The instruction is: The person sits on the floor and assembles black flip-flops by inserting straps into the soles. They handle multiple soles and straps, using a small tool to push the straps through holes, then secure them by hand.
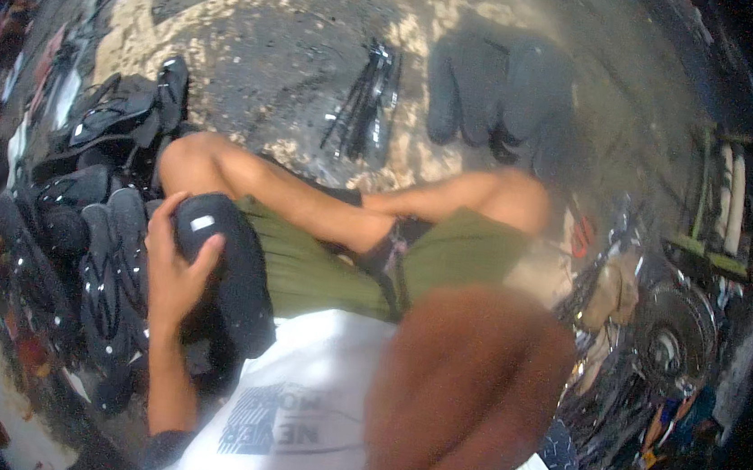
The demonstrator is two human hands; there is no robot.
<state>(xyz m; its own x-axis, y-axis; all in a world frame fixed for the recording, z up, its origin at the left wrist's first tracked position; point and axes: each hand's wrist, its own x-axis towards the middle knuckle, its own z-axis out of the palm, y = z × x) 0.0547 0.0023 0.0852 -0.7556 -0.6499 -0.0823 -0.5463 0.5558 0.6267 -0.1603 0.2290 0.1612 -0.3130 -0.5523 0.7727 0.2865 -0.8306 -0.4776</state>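
Observation:
My left hand rests on a black sandal that lies on my left thigh, fingers curled over its sole beside a small white label. I sit cross-legged on the ground in green shorts and a white shirt. My right arm is raised close to the camera as a large brown blur; its fingers cannot be made out, nor anything in them. A strip of black strap lies across my lap between my knees.
A heap of black sandals is piled at my left. Several thin black tools lie on the dirt ahead. Metal parts and a round disc crowd the right side, with a green and white wooden frame behind.

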